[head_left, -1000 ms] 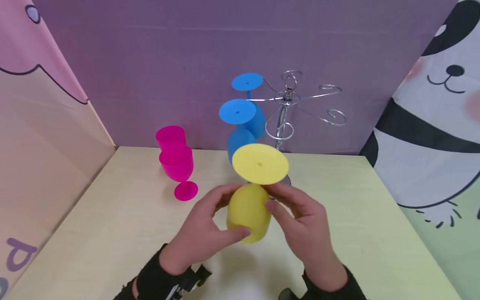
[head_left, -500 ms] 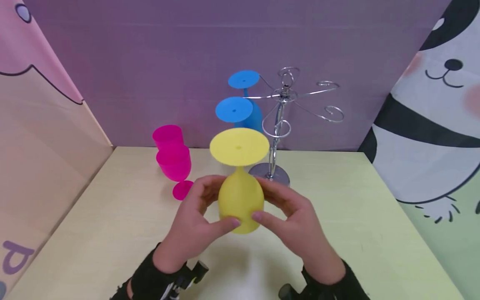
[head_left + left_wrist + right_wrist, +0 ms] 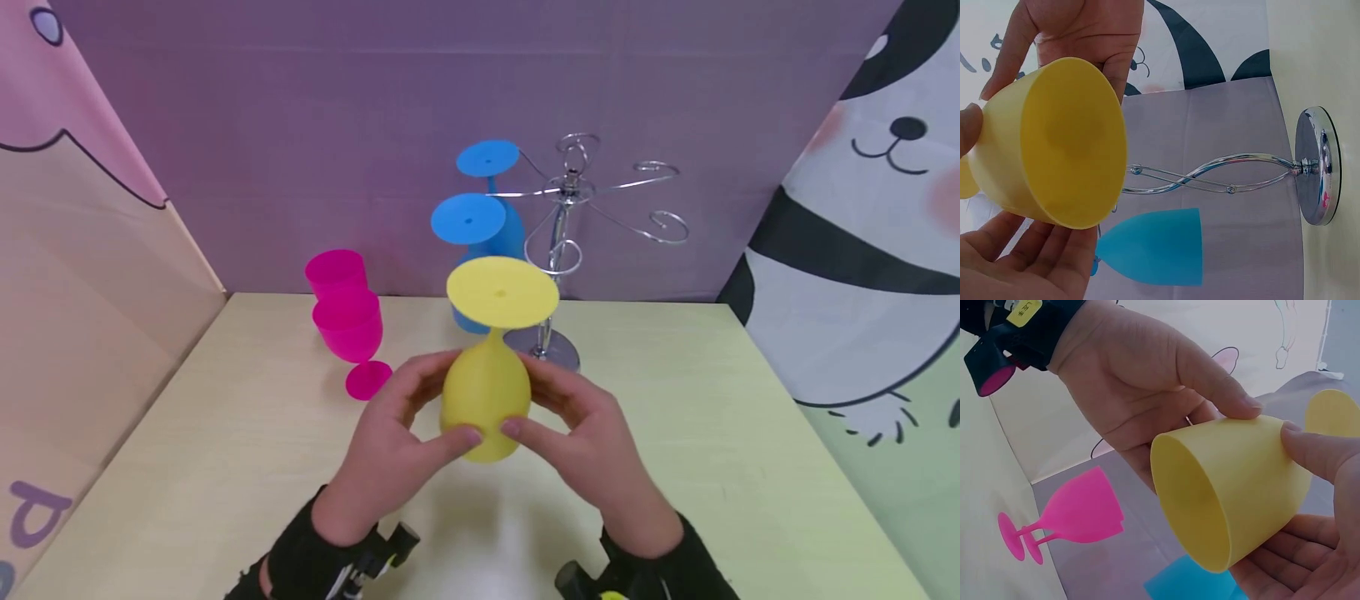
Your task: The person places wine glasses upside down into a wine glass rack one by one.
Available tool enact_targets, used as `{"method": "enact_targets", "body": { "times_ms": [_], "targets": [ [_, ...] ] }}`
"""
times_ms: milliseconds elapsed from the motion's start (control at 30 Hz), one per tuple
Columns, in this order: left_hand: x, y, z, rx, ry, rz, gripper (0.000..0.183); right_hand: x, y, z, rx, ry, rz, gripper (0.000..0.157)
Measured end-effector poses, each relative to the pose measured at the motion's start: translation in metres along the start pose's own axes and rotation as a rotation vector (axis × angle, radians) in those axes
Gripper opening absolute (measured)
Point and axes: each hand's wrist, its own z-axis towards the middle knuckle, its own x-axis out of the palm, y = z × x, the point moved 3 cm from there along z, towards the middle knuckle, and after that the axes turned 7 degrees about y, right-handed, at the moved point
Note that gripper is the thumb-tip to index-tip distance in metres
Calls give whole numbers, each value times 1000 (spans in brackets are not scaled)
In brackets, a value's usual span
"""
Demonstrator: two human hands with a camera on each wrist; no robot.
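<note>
Head: left hand (image 3: 393,446) and right hand (image 3: 592,442), each grip clamped on the yellow wine glass (image 3: 487,396), hold it base-up above the desk (image 3: 217,483). Left wrist: a blue wine glass (image 3: 1157,249) hangs near the chrome stand (image 3: 1317,165). Right wrist: both thumbs (image 3: 1225,394) press the yellow wine glass; pink wine glasses (image 3: 1082,509) stand beyond

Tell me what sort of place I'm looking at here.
Likely a staged tabletop booth, perhaps for recording: a pale table with a purple backdrop behind it and a panda-printed panel on the right. Whether it's in a home or studio, I can't tell.
</note>
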Motion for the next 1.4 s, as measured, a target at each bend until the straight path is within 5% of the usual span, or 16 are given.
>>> {"method": "enact_targets", "body": {
  "times_ms": [833, 1400],
  "targets": [
    [-4, 2, 1, -109, -5, -12, 63, -1, -9, 4, 14, 14, 22, 58],
    [-4, 4, 3, -96, 34, 6, 69, -1, -11, 4, 43, 18, 7, 61]
  ]
}}
